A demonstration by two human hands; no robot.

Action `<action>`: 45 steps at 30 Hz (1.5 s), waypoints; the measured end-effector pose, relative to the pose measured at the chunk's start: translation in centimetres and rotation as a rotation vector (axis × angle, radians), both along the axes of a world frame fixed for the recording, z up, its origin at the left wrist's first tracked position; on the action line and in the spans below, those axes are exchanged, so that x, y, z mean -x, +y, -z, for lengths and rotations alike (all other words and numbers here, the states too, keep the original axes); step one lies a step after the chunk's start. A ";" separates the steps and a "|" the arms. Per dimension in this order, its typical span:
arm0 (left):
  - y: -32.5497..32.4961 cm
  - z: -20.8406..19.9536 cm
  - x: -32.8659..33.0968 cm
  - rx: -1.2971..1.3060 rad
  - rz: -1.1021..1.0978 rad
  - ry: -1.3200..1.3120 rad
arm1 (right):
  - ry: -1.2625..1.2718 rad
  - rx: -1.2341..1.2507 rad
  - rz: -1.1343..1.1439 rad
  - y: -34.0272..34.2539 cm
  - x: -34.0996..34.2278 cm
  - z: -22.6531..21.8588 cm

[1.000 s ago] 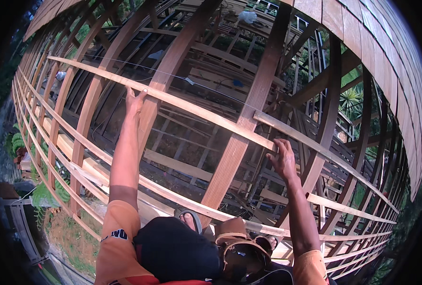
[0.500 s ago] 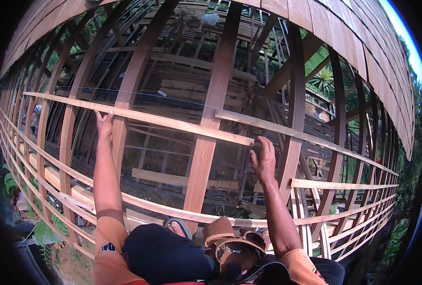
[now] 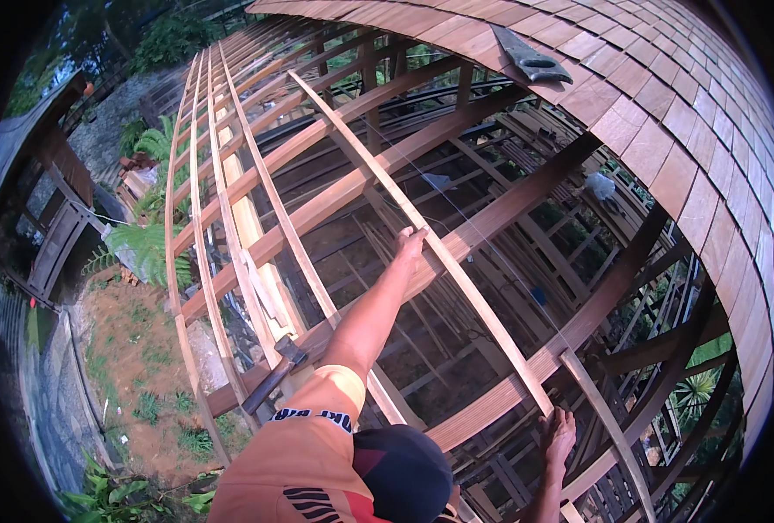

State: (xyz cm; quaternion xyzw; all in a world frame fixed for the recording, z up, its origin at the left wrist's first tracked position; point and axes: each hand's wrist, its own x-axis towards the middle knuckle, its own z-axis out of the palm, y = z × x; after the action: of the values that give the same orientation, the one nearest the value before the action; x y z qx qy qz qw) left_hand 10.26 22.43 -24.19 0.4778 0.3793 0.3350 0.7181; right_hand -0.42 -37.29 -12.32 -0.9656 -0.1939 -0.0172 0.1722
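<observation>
My left hand (image 3: 410, 244) pinches the long, straight, pale wooden batten (image 3: 485, 315), thumb over its upper side; the fingers beneath are mostly hidden by the wood and my own hand. The batten slants across several reddish-brown wooden rafters (image 3: 483, 410), its near end beside my right hand (image 3: 559, 433). That hand has its fingers bent, and I cannot tell whether they touch the end or sit just short of it. My right forearm is cut off at the lower edge, and so is the shorter, weathered wooden strip (image 3: 611, 427) to its right. My dark-clothed knee (image 3: 404, 471) blocks what lies behind it. By my left sleeve is a dark-handled striking tool (image 3: 274, 373), its head hard to make out. Beyond the rafters, under the brown shingled roof (image 3: 640, 105), lies a crumpled, whitish plastic bundle (image 3: 600, 186), perhaps a bag; its contents, if any, are unreadable.
</observation>
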 end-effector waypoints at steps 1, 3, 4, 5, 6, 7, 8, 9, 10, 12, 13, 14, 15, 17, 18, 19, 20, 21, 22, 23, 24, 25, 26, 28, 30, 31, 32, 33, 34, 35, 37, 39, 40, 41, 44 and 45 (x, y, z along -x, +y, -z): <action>0.0 -0.2 0.1 -0.023 0.003 -0.002 | -0.002 -0.002 0.003 0.0 0.3 -0.2; -1.5 -1.5 -0.1 0.021 0.036 -0.024 | -0.023 -0.021 0.040 -0.3 0.8 -0.6; -3.8 -2.8 -1.0 0.074 0.074 -0.052 | -0.129 -0.002 0.033 -1.3 0.7 -0.9; -6.7 -4.9 -2.3 0.099 0.098 -0.073 | -0.152 0.024 0.056 -2.5 0.6 -1.4; -7.5 -7.3 -1.2 0.105 0.036 0.003 | -0.166 -0.012 0.065 -2.2 1.1 -1.2; -7.9 -9.0 -0.5 0.115 -0.025 0.077 | -0.181 -0.045 0.075 -1.9 1.6 -1.0; -6.5 -6.9 -1.4 0.120 0.030 0.104 | -0.177 -0.084 0.141 -1.4 2.0 -0.7; -4.7 -6.6 -0.4 0.107 0.010 0.113 | -0.165 -0.099 0.124 -0.4 2.4 -0.4; -3.4 -6.3 0.5 0.139 0.113 0.074 | -0.187 -0.080 0.140 0.2 2.8 -0.1; -2.4 -6.4 0.9 0.243 0.197 0.019 | -0.207 -0.060 0.156 0.4 3.0 0.5; -2.3 -6.1 1.2 0.243 0.196 0.020 | -0.239 -0.028 0.123 0.2 3.0 0.9; -2.3 -5.9 1.6 0.302 0.217 -0.028 | -0.271 0.004 0.089 -0.1 3.1 1.3; -2.3 -5.8 1.9 0.360 0.241 -0.074 | -0.268 0.003 0.090 -0.1 3.3 1.4; -2.6 -5.8 2.0 0.365 0.244 -0.069 | -0.251 0.018 0.052 -0.2 3.8 1.8; -3.0 -5.5 2.1 0.399 0.246 -0.127 | -0.250 0.022 0.056 -0.2 3.9 1.8; -3.3 -5.4 2.1 0.434 0.249 -0.184 | -0.281 0.028 0.058 -0.2 4.0 1.8; -3.5 -5.3 1.9 0.493 0.239 -0.242 | -0.312 0.034 0.062 -0.2 4.1 1.9; -2.3 -4.7 2.6 0.486 0.230 -0.229 | -0.298 0.026 0.056 0.5 4.6 2.2; -1.0 -4.2 3.4 0.553 0.182 -0.301 | -0.289 -0.008 0.024 1.3 5.1 2.4; 0.3 -3.7 4.2 0.617 0.133 -0.374 | -0.278 -0.044 -0.007 2.1 5.7 2.6; -0.4 -3.7 3.9 0.626 0.134 -0.407 | -0.263 -0.027 0.013 1.9 5.8 2.6; -0.9 -3.8 3.6 0.634 0.141 -0.402 | -0.261 -0.020 0.022 1.8 6.0 2.5; -1.4 -4.0 3.5 0.644 0.099 -0.437 | -0.268 -0.054 0.019 1.8 6.1 2.5; -2.1 -4.7 3.1 0.682 0.054 -0.506 | -0.282 -0.082 0.022 1.5 6.0 2.3; -1.9 -5.4 3.9 0.676 0.065 -0.521 | -0.259 -0.202 0.047 1.5 5.7 2.7; -1.8 -5.8 4.5 0.665 0.083 -0.526 | -0.259 -0.202 0.051 1.6 5.6 2.3; -1.8 -6.2 5.1 0.668 0.081 -0.546 | -0.223 -0.122 0.046 1.6 5.6 1.7; -3.3 -7.3 5.0 0.653 0.130 -0.569 | -0.196 -0.028 0.056 1.1 5.7 0.9; -4.7 -8.9 4.8 0.618 0.191 -0.628 | -0.206 0.068 0.018 -0.6 5.1 0.6; -6.1 -10.4 5.3 0.583 0.241 -0.683 | -0.196 0.065 0.037 -1.7 4.9 0.0; -9.3 -15.9 6.0 0.340 0.310 -0.733 | -0.079 0.079 0.084 -3.9 4.6 -1.5; -11.7 -23.0 6.8 0.129 0.403 -0.834 | -0.080 0.070 0.012 -5.5 4.3 -1.5; -12.2 -26.7 7.5 0.052 0.443 -0.883 | -0.014 0.046 -0.013 -5.5 4.6 -1.3; -12.7 -30.1 7.9 -0.023 0.485 -0.933 | 0.049 0.026 -0.034 -5.6 4.8 -1.1; -15.3 -40.1 7.6 -0.035 0.617 -1.176 | 0.114 -0.252 -0.024 -2.2 6.2 0.2; -16.2 -42.9 7.3 -0.054 0.693 -1.238 | 0.234 -0.327 0.038 -0.3 6.3 0.0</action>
State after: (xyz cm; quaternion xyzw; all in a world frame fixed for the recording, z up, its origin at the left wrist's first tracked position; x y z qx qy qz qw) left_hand 2.96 6.22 18.67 0.3103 -0.2807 0.3065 0.8550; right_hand -6.71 -37.63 -12.34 -0.9237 -0.1489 0.0608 0.3478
